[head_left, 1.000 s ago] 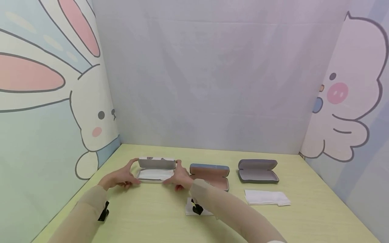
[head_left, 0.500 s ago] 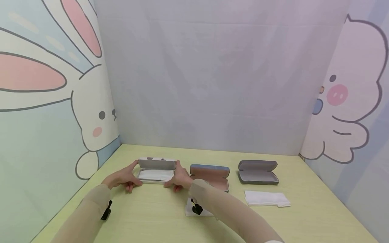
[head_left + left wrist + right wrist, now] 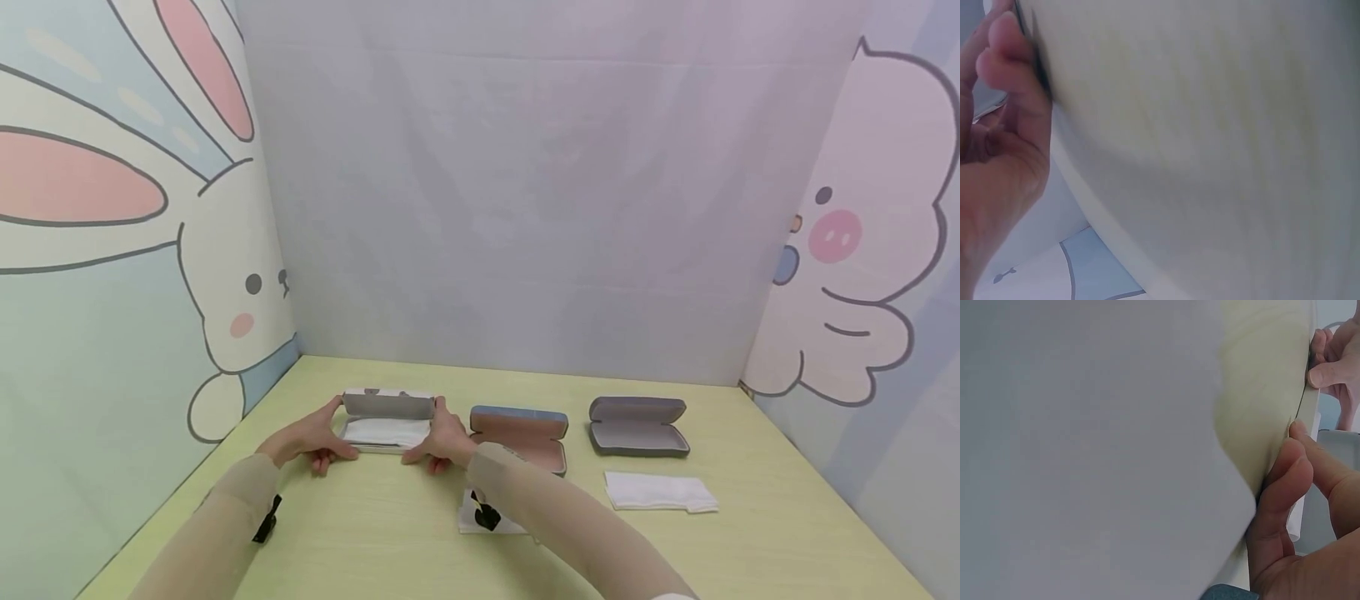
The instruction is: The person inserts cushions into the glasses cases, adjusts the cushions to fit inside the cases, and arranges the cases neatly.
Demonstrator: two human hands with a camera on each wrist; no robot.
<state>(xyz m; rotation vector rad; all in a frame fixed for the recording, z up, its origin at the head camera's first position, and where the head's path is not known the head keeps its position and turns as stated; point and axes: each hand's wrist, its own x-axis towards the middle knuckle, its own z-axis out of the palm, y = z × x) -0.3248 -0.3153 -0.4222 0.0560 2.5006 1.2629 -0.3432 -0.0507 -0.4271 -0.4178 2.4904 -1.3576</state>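
Observation:
A white glasses case [image 3: 388, 406] stands with its lid raised at the back left of the table. A folded white cloth [image 3: 385, 431] lies inside its lower half. At the case's left end, my left hand [image 3: 309, 435] grips it, index finger up by the lid and thumb at the front edge. My right hand [image 3: 446, 435] holds the right end in a similar way. In the right wrist view, both thumbs press along the case's front edge, the right hand's other fingertips [image 3: 1297, 475] curled close to the tabletop.
Right of the hands stands a blue glasses case [image 3: 519, 423] with a pink lining, lid up, partly behind the right forearm. Farther right is a dark grey open case [image 3: 637, 435]. A folded white cloth [image 3: 658, 490] lies before it; another cloth [image 3: 469, 518] is half hidden by the right sleeve.
My left hand has shifted slightly to the right, its thumb sliding along the case's front edge. The right hand stays almost still at its end, and the lid remains raised.

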